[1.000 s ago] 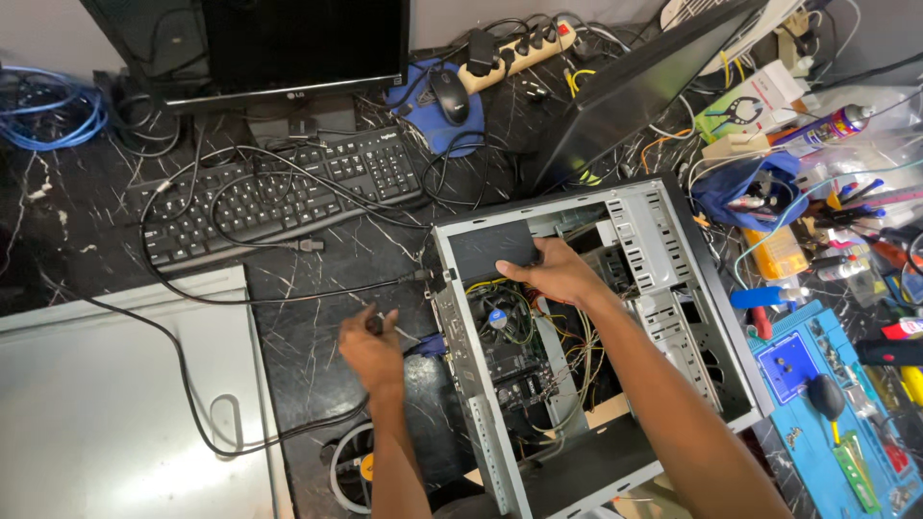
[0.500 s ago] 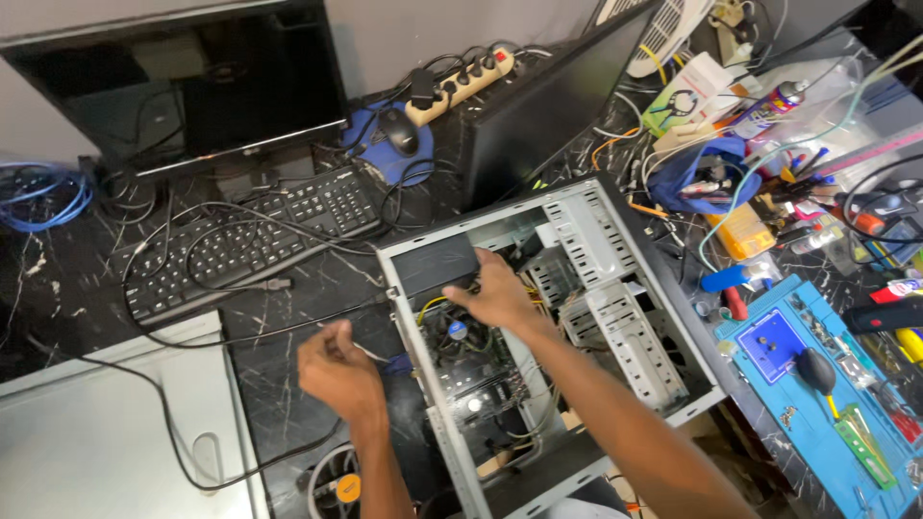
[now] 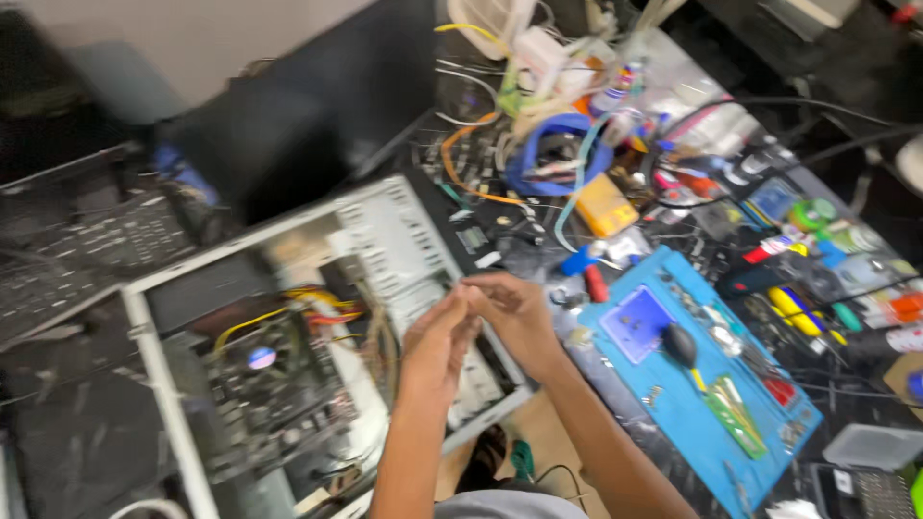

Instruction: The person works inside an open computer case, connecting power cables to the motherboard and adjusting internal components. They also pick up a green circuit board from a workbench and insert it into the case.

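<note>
hands: my left hand [image 3: 437, 332] and right hand [image 3: 510, 309] meet fingertip to fingertip above the open computer case [image 3: 288, 317] on the table | grip: narrow pinch, content too blurred to tell | handling: case looks heavy, stiff, sharp-edged; hold by frame rails.

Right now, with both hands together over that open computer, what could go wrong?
1. Whatever the left hand and right hand pinch, too blurred to tell, might drop into the open computer case among the wires.
2. The right arm lies close to the blue mat; a nudge could scatter the small parts on it.
</note>
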